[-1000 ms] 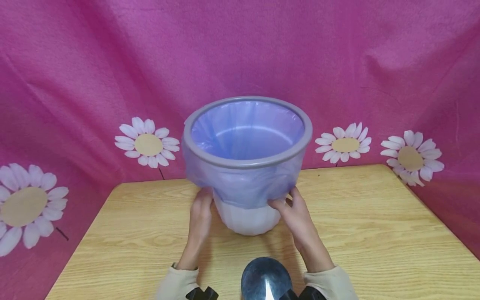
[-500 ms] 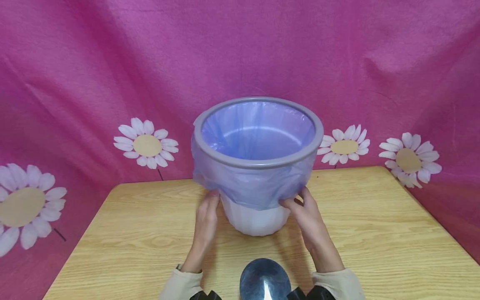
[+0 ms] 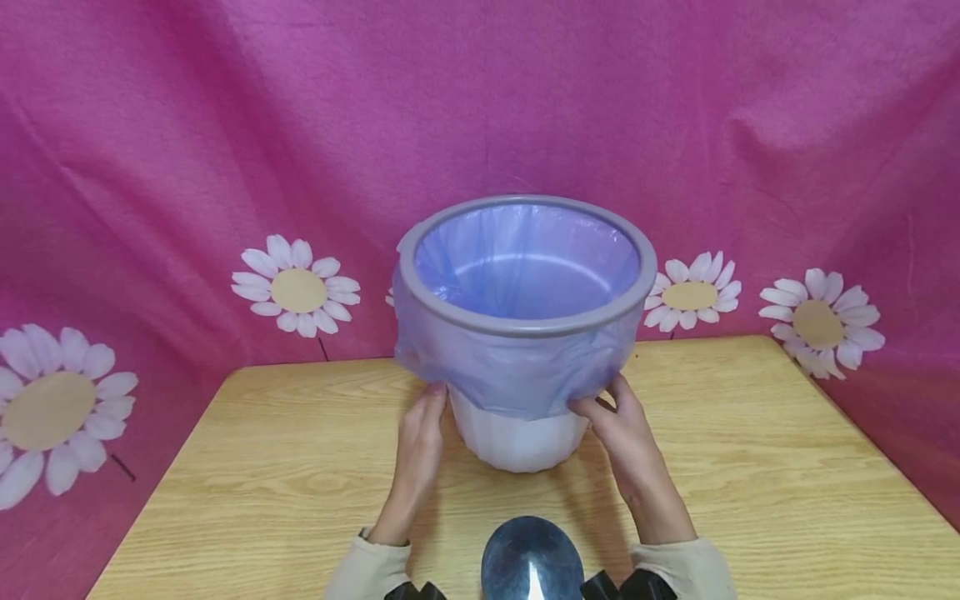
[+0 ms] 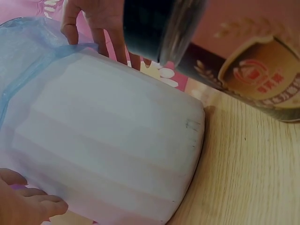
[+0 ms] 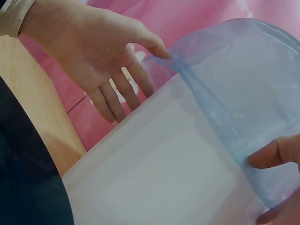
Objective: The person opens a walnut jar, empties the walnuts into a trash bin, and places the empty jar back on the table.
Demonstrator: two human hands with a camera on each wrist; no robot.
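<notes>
"Grip?"
"Left hand (image 3: 420,437) and right hand (image 3: 630,442) both wide, thumbs touching the liner (image 3: 517,375) on the bin (image 3: 522,443)"
"Bin where?"
"Between them, mid surface (image 3: 757,450), mouth up, long axis near vertical"

There is one white waste bin (image 3: 521,446), with one grey rim ring (image 3: 528,327) and one blue plastic bag (image 3: 517,375). One left hand (image 3: 420,440) and one right hand (image 3: 626,435) make two hands, with two beige sleeves (image 3: 686,567). One surface (image 3: 757,467) and one labelled canister (image 4: 253,79) with one dark lid (image 3: 532,554) are in view. The head view holds five printed daisies (image 3: 298,290), four in large part and one only as a sliver.
</notes>
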